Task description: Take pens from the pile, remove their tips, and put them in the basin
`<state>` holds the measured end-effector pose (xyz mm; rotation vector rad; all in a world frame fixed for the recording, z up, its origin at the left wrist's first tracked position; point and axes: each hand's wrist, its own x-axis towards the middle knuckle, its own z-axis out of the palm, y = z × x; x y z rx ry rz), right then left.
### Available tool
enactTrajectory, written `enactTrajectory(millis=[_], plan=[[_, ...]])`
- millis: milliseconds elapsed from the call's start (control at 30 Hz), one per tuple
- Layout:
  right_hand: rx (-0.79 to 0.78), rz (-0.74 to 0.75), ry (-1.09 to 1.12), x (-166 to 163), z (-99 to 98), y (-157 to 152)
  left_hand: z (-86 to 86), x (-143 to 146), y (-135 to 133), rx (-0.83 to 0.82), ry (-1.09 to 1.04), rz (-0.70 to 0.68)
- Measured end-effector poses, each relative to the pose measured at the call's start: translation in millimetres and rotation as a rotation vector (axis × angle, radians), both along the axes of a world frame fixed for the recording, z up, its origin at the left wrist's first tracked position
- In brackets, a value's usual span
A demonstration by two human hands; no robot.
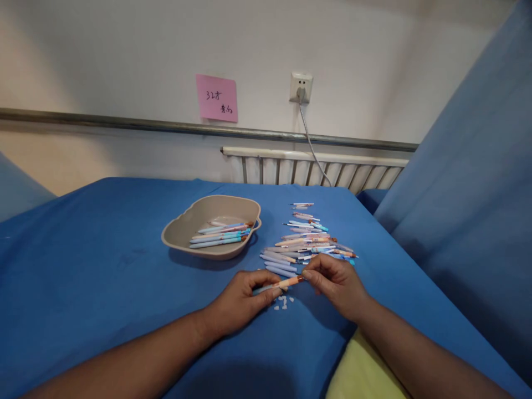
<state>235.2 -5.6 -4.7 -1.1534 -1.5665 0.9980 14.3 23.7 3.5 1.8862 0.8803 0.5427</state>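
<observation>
My left hand (241,299) and my right hand (334,282) both pinch one pen (286,284) with an orange end, held level just above the blue cloth. The left fingers close on its pale barrel, the right fingertips on the orange tip. Several tiny white bits (282,303) lie on the cloth right under the pen. Just beyond my hands lies a loose pile of pens (305,244) in pastel colours. A beige tray (187,224) to the left of the pile holds several more pens (222,233) laid side by side.
A blue cloth (103,266) covers the table. A blue fabric panel (469,194) rises on the right. Behind are a radiator (311,169), a wall socket with a cable (301,87) and a pink note (216,98). A yellow patch (366,371) shows at the near edge.
</observation>
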Motion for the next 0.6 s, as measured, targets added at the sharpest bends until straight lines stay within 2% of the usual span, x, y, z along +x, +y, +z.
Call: enactTrajectory(millis=[200,300,433,600], plan=[[-0.021,0.004,-0.029,-1.2,-2.9,0.7,-1.7,-1.4,-1.7,0.062,0.014,-0.003],[0.015,-0.017,-0.138,-0.3,-5.5,1.3,-2.0,-1.2,-2.9,0.058,0.010,-0.013],[0.088,0.003,-0.252,2.4,-5.5,-2.1,-2.5,0.6,-3.0,-0.015,0.004,0.003],[0.231,-0.039,-0.183,4.6,-0.7,-5.2,-4.9,1.7,1.0,-0.158,-0.054,0.071]])
